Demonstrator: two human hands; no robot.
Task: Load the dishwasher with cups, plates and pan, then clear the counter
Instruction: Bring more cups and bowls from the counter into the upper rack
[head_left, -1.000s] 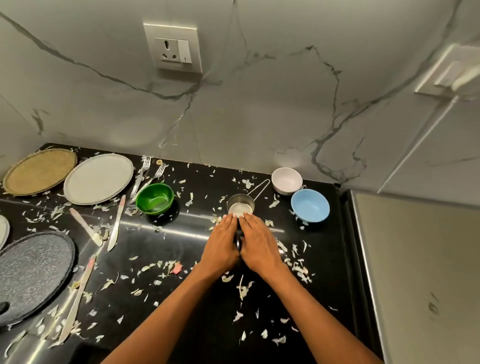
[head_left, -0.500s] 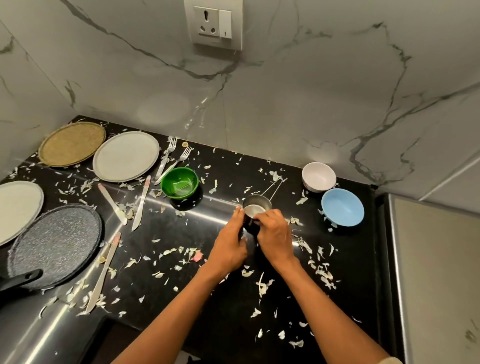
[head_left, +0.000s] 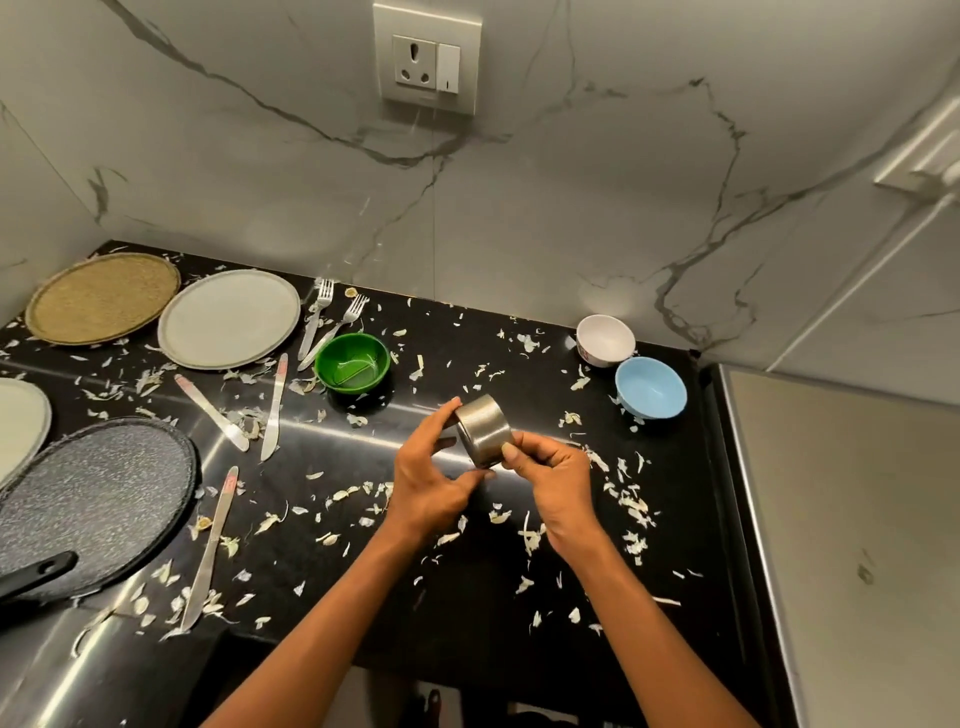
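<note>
We hold a small steel cup (head_left: 483, 429) tilted above the black counter (head_left: 467, 613), our left hand (head_left: 426, 475) and right hand (head_left: 553, 480) both pinching it. Beyond lie a green bowl (head_left: 353, 362) and blue bowl (head_left: 651, 387).

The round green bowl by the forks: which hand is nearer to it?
Left. The left hand grips the steel cup just below and right of the green bowl; the right hand holds the cup's far side, farther off.
</note>
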